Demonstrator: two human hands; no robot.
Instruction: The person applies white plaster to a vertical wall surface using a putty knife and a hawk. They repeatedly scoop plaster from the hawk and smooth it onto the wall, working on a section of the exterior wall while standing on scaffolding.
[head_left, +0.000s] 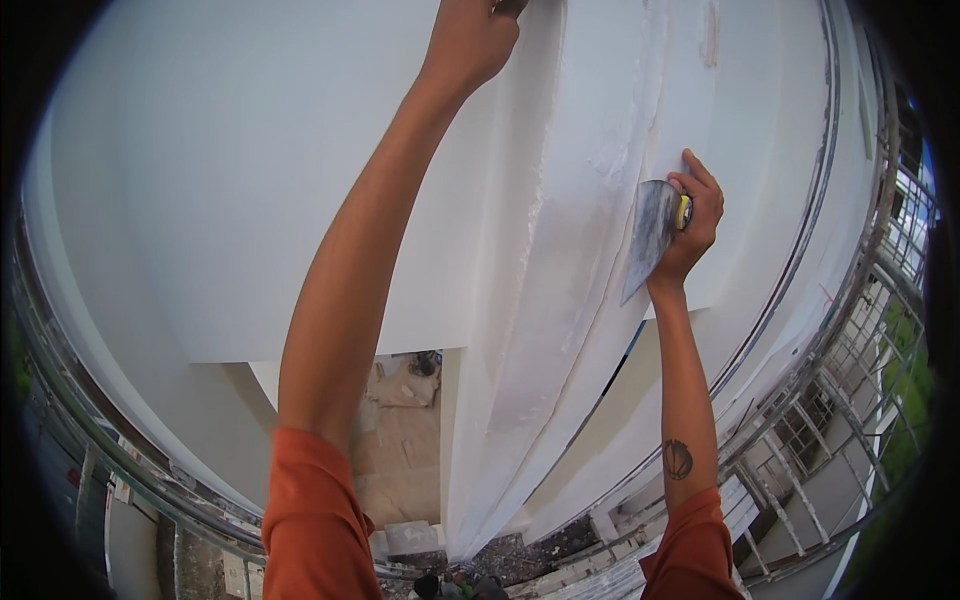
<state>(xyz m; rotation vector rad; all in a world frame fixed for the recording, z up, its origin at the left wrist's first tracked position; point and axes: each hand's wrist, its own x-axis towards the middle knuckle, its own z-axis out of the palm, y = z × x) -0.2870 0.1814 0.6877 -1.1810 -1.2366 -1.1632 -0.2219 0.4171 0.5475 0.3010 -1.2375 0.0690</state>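
Metal bars are noted at both sides; a tan floor is seen below. The white wall is partly obscured by the left forearm. At the wall, a scraper is gripped by the right hand, fingers curled. The left hand is cut off above; its grip cannot be determined.

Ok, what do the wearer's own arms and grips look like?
The left sleeve and right sleeve are orange-red, with creased fabric. Beyond them, the left forearm and right forearm are bare, the right marked with a dark, round basketball tattoo. The right grip is ungloved; the left grip, partly cut off, looks ungloved too.
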